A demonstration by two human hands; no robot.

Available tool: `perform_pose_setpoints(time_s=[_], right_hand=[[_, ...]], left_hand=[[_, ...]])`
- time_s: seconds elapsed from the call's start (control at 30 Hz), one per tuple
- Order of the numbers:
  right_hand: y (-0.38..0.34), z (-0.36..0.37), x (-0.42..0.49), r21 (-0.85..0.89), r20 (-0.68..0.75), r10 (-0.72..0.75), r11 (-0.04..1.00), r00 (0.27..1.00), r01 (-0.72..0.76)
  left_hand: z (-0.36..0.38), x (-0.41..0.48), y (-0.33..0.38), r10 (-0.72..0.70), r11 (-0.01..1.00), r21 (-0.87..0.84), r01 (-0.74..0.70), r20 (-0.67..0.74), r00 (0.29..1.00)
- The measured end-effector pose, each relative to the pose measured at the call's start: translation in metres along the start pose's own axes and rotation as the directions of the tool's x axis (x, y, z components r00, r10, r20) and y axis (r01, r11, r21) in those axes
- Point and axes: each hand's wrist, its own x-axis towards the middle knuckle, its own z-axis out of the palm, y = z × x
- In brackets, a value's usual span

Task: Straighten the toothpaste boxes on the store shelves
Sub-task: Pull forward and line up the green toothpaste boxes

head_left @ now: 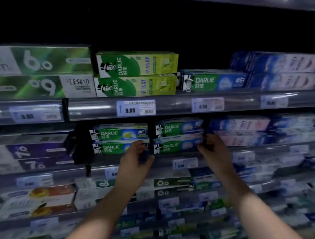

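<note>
Two green-and-blue Darlie toothpaste boxes (178,137) lie stacked lengthwise on the middle shelf (191,155), faces outward; the lower box (176,146) sits slightly skewed beside a matching lime pair (119,139).

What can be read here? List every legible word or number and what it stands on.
"DARLIE": two stacked green boxes, upper shelf.
"DARLIE": green-blue box to their right.
"DARLIE": box stacks and on the shelf below, by the left hand and right hand.
"9.80": price tag.
"6.0": green boxes, top left.
"7.0": purple boxes.
Other tags and lower boxes: too blurred.
</note>
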Motion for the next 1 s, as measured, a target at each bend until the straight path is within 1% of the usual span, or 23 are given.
perform_pose_setpoints(time_s=[0.07,0.13,0.23,0.3,0.37,0.47,0.53,0.6,0.67,0.73,0.83,0.9,1.0], right_hand=[[0.011,0.004,0.009,-0.04,0.003,-0.059,0.997,0.998,0.059],[0.018,0.007,0.013,-0.079,-0.008,-0.109,0.991,0.994,0.108],[0.02,0.008,0.014,-0.064,-0.022,-0.116,0.991,0.993,0.114],[0.021,0.007,0.014,-0.011,-0.002,-0.113,0.994,0.994,0.113],[0.022,0.003,0.015,0.052,0.011,-0.103,0.993,0.995,0.103],[0.022,-0.004,0.015,0.215,0.018,-0.1,0.972,0.995,0.094],[0.019,-0.007,0.013,0.244,0.018,-0.11,0.964,0.994,0.102],[0.016,-0.009,0.008,0.257,0.034,-0.111,0.961,0.993,0.099],[0.015,-0.013,0.0,0.27,0.067,-0.127,0.957,0.99,0.105],[0.014,-0.016,-0.008,0.298,0.11,-0.135,0.95,0.985,0.097],[0.013,-0.018,-0.018,0.381,0.237,-0.149,0.923,0.96,0.049],[0.015,-0.015,-0.021,0.481,0.311,-0.147,0.876,0.939,-0.023],[0.016,-0.014,-0.024,0.549,0.365,-0.142,0.831,0.92,-0.09]], left_hand=[[0.01,0.005,-0.002,-0.011,0.999,0.049,0.013,-0.051,0.999],[0.018,0.006,-0.001,0.012,0.994,0.111,-0.003,-0.079,0.997],[0.028,0.006,0.002,0.037,0.985,0.174,-0.018,-0.107,0.994],[0.033,0.007,0.006,0.044,0.986,0.163,-0.023,-0.125,0.991],[0.036,0.009,0.009,0.042,0.993,0.113,-0.024,-0.163,0.986],[0.035,0.011,0.008,-0.013,0.998,-0.063,-0.001,-0.227,0.974],[0.03,0.009,0.006,-0.057,0.985,-0.172,0.013,-0.252,0.966],[0.022,0.005,0.003,-0.107,0.956,-0.291,0.031,-0.251,0.962],[0.013,-0.004,-0.001,-0.146,0.913,-0.405,0.047,-0.216,0.965],[0.005,-0.013,-0.006,-0.167,0.875,-0.481,0.058,-0.187,0.968],[-0.005,-0.026,-0.005,-0.193,0.855,-0.511,0.09,-0.151,0.97],[-0.013,-0.032,-0.001,-0.205,0.85,-0.517,0.104,-0.143,0.968],[-0.024,-0.041,0.005,-0.187,0.851,-0.518,0.083,-0.152,0.97]])
